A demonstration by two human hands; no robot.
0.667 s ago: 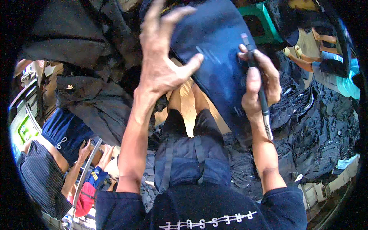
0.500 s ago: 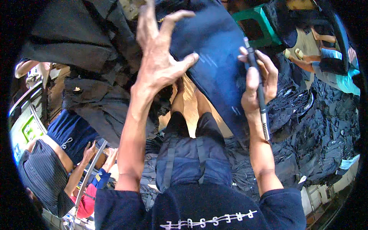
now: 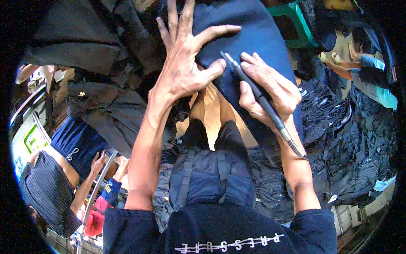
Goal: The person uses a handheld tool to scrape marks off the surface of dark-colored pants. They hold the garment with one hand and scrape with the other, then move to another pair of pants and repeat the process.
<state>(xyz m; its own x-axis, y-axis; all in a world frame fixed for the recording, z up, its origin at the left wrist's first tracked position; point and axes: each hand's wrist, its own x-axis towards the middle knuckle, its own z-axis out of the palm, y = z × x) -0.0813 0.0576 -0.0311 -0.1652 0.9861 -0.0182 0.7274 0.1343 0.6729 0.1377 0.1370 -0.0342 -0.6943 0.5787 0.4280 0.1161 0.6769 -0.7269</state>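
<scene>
Dark blue denim cloth (image 3: 249, 25), apparently a garment leg, stretches in front of me above my knees. My left hand (image 3: 182, 70) is spread over its left edge, fingers apart, with the thumb tip on the cloth. In my right hand (image 3: 275, 86) is a black pen-shaped rotary tool (image 3: 261, 98), gripped like a pen. Its metal tip points up and left, close to my left thumb and forefinger; I cannot tell whether it touches the denim. A coiled spring sleeve at its rear end lies along my right wrist.
Black garments (image 3: 76, 38) hang or lie at the upper left. A big heap of dark garments (image 3: 355, 135) fills the right side. Behind the denim is a green plastic stool or frame (image 3: 302, 25). Another person (image 3: 53, 186) sits at the left by a metal rail (image 3: 99, 186); someone else's legs (image 3: 338, 70) show at the upper right.
My right hand has swung the tool left and inward, its tip now near my left hand. My left hand has shifted slightly right. Pale scratch marks seen before on the denim are now covered.
</scene>
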